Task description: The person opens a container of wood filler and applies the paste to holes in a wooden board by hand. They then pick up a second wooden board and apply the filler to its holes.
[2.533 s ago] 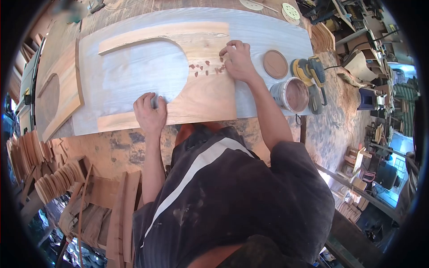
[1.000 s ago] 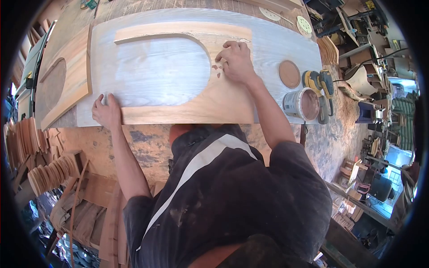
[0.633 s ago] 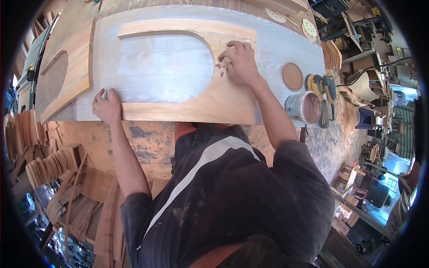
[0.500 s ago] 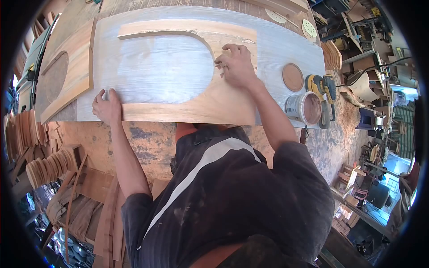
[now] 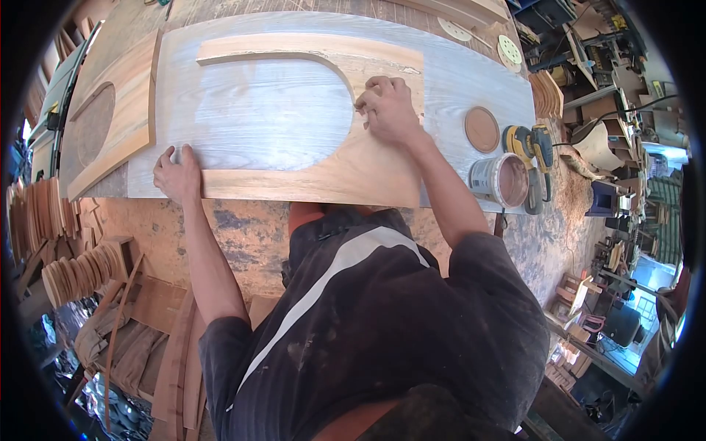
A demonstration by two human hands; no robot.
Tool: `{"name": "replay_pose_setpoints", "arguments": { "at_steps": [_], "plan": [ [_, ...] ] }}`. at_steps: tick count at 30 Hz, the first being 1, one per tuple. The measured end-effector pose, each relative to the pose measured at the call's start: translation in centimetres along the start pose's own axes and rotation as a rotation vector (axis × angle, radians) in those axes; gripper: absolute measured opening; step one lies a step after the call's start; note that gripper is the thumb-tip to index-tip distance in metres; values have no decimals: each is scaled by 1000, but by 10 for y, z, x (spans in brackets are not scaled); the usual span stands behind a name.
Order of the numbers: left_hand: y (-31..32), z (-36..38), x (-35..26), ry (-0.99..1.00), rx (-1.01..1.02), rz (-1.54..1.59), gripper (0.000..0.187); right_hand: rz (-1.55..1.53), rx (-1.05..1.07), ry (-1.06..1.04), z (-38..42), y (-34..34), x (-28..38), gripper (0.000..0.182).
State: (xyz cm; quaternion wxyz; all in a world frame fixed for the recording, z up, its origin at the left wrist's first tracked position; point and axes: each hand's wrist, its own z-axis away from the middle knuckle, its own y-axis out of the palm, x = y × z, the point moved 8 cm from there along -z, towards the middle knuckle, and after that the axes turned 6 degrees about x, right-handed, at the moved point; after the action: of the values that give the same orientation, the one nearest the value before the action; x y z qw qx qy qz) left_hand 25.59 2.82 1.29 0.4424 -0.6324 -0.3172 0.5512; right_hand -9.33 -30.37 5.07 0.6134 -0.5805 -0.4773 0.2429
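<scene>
A pale U-shaped wooden piece (image 5: 368, 173) lies flat on a greyish wood-grain board (image 5: 250, 110), its opening facing left. My left hand (image 5: 179, 175) is at the left end of its near arm, thumb and fingers closed around that end, which they cover. My right hand (image 5: 391, 110) rests on the wide right part, at the inner curve. Its fingers are bent and drawn together at the edge; a small bit shows at the fingertips, too small to name.
Right of the piece are a brown round lid (image 5: 482, 129), an open plastic tub (image 5: 500, 181) and a yellow-black sander (image 5: 529, 143). A second curved wooden piece (image 5: 132, 110) lies at left. Sanding discs (image 5: 509, 50) lie at the far right. Stacked wooden parts (image 5: 84, 272) stand lower left.
Both hands stay at the same places on the wooden piece. The board, the pieces and the hands appear shifted very slightly in view.
</scene>
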Motion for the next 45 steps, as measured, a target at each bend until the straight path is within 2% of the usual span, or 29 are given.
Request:
{"name": "replay_pose_setpoints", "arguments": {
  "at_steps": [3, 5, 8, 18, 21, 24, 26, 29, 33, 35, 41, 45],
  "plan": [
    [0, 0, 1, 1, -4, 7, 59, -32, 29, 21, 0, -1, -3, 32],
    [0, 0, 0, 7, -9, 14, 60, -155, -38, 175, -3, -15, -20, 36],
    [1, -1, 1, 2, -3, 4, 60, -182, -139, 198, -3, -25, -43, 44],
    [0, 0, -3, -7, 21, -15, 61, 29, -112, 307, -20, -22, -74, 35],
    [1, -1, -2, -14, 26, -24, 60, 72, -36, 319, -15, -23, -75, 34],
    [2, -3, 1, -10, 22, -34, 61, 87, -63, 327, -9, -24, -78, 33],
    [4, -4, 1, 12, 19, -43, 61, 112, -154, 237, -6, -23, -73, 35],
    [2, -4, 0, 11, 5, -63, 60, 159, -156, 196, -5, -14, -70, 33],
    [3, -4, 1, 8, 5, -61, 60, 67, -143, 255, -6, -26, -70, 34],
    [3, -4, 1, 7, 5, -64, 60, 12, -252, 291, -2, -35, -76, 36],
    [2, -3, -2, -11, 31, -56, 60, 33, -214, 360, -3, -28, -93, 34],
    [2, -2, -3, -8, 34, -56, 59, 105, -198, 327, -8, -31, -90, 32]
  ]
}}
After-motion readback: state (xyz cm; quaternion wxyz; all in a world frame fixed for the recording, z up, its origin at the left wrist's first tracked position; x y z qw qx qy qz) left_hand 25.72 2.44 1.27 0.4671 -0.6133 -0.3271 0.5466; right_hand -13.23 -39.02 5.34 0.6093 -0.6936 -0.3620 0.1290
